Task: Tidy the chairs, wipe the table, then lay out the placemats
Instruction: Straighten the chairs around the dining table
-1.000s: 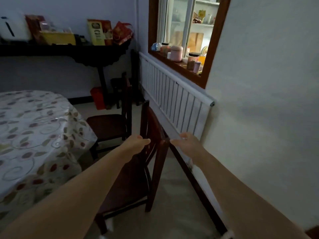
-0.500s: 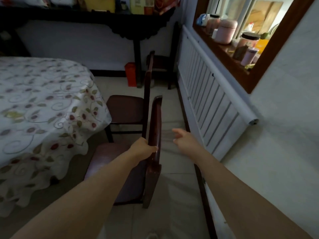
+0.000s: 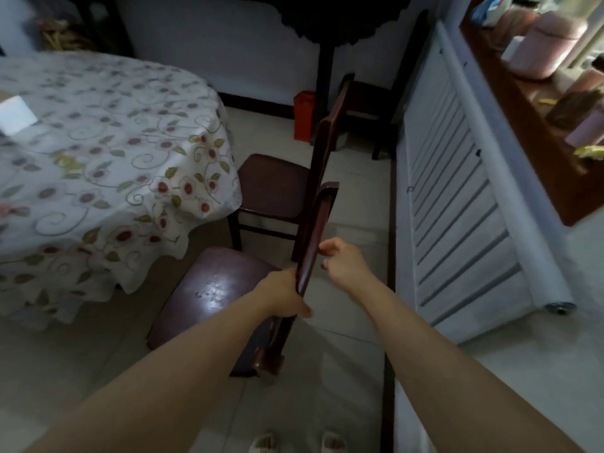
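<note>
Only at chair-tidying step: left hand point(image 3: 283, 297) gripping near chair point(image 3: 313, 243) backrest, right hand point(image 3: 343, 264) loosely curled beside it, holding nothing; table point(image 3: 98, 152) wiping + placemats not started.

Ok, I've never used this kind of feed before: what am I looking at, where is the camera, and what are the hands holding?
There is no machine. One wide camera on a person's head looks down at their bare arms. The left hand grips the top rail of the near chair. The right hand is at the rail's other side, fingers curled; whether it grips is unclear. A second chair stands beyond. The table under a flowered cloth carries a white object. A radiator runs along the right.
</note>
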{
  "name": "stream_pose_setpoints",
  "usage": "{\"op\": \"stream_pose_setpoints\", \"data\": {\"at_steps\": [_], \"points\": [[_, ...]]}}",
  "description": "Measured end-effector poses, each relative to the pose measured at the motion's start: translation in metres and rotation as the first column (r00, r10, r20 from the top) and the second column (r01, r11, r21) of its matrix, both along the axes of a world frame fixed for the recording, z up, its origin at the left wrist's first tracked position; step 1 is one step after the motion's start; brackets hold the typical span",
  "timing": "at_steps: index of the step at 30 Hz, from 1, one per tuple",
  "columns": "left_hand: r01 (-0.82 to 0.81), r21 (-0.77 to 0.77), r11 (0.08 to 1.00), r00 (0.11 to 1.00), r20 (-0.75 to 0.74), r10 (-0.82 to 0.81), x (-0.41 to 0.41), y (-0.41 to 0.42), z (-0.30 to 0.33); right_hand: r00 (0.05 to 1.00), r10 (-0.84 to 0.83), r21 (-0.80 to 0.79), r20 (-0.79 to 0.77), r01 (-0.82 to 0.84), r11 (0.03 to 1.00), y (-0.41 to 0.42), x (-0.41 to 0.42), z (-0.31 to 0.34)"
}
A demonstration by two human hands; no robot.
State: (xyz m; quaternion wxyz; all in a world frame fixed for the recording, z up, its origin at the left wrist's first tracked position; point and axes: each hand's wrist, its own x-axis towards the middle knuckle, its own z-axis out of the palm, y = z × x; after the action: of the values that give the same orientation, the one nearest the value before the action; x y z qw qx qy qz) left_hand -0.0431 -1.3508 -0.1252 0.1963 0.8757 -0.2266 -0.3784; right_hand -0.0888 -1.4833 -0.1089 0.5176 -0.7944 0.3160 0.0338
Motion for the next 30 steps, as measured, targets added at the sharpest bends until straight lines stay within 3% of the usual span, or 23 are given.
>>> {"op": "stream_pose_setpoints", "data": {"at_steps": [6, 12, 15, 18, 21, 22, 30], "points": [[-0.051, 0.056, 0.997, 0.997, 0.058, 0.048, -0.005, 0.003, 0.008, 0.988, 0.156, -0.110, 0.004, -0.154, 0.982, -0.011, 0.010, -0.001], [-0.157, 0.092, 0.983, 0.976, 0.168, 0.139, 0.003, 0.031, 0.027, 0.932, 0.360, -0.258, 0.033, -0.341, 0.904, 0.000, 0.028, 0.018], [-0.230, 0.107, 0.967, 0.956, 0.211, 0.204, 0.024, 0.057, 0.045, 0.860, 0.508, -0.516, 0.045, -0.416, 0.749, 0.020, 0.052, 0.025], [-0.303, 0.122, 0.945, 0.924, 0.281, 0.260, 0.049, 0.089, 0.060, 0.755, 0.647, -0.762, 0.103, -0.358, 0.539, 0.044, 0.091, 0.035], [-0.369, 0.126, 0.921, 0.891, 0.329, 0.312, 0.074, 0.122, 0.070, 0.612, 0.779, -0.852, -0.137, -0.474, 0.223, 0.069, 0.136, 0.041], [-0.405, 0.121, 0.906, 0.870, 0.355, 0.342, 0.083, 0.134, 0.074, 0.572, 0.798, -0.848, -0.190, -0.505, 0.161, 0.080, 0.152, 0.041], [-0.628, 0.044, 0.777, 0.604, 0.657, 0.450, 0.134, 0.187, 0.073, 0.442, 0.875, -0.898, -0.198, -0.439, 0.018, 0.145, 0.255, 0.046]]}}
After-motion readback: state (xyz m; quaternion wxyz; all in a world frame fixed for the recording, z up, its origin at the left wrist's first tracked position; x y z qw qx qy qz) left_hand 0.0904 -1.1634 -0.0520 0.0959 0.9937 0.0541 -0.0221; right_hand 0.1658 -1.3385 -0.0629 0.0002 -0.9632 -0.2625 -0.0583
